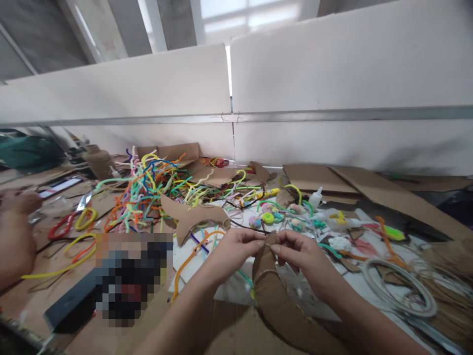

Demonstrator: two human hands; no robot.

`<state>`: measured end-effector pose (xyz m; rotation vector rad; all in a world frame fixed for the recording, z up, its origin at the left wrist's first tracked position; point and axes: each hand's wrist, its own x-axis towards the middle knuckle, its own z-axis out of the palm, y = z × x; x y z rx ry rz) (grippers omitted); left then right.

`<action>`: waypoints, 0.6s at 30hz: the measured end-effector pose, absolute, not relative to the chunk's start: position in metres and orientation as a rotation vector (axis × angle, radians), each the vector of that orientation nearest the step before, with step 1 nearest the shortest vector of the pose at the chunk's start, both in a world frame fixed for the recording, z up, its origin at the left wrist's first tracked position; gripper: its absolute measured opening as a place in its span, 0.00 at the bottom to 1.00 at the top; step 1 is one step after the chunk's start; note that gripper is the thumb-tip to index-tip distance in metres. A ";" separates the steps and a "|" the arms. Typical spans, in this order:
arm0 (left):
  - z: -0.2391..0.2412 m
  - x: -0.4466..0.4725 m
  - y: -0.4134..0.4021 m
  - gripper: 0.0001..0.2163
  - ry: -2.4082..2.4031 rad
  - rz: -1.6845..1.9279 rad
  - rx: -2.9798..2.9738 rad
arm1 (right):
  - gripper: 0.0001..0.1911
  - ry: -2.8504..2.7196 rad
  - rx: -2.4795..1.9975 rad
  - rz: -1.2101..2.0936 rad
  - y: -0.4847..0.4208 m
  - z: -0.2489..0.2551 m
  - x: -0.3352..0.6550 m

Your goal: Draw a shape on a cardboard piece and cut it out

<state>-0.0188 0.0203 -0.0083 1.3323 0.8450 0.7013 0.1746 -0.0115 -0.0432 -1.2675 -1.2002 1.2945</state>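
Note:
My left hand (236, 246) and my right hand (297, 251) meet at the top of a curved brown cardboard piece (275, 301) that rises from the table's near edge. Both hands pinch its upper tip, fingers pressed together. A thin strand wraps round the cardboard just below my fingers. A second cardboard cut-out (192, 217) lies flat just beyond my left hand. A heap of coloured pipe cleaners (148, 192) spreads behind it.
Another person's hand (16, 231) reaches in at the far left. A white glue bottle (316, 197), pompoms (268, 217), a coil of white cord (399, 286), cardboard sheets (369, 185) and a twine spool (98, 160) crowd the table. White partition panels (332, 88) close the back.

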 end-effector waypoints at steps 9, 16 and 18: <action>-0.006 -0.020 0.021 0.13 0.881 0.727 1.308 | 0.18 -1.229 -1.252 1.352 -0.012 -0.029 0.176; -0.008 -0.018 0.021 0.12 0.886 0.744 1.292 | 0.18 -1.228 -1.257 1.332 -0.013 -0.030 0.175; -0.008 -0.018 0.021 0.11 0.893 0.743 1.291 | 0.18 -1.230 -1.265 1.329 -0.012 -0.032 0.175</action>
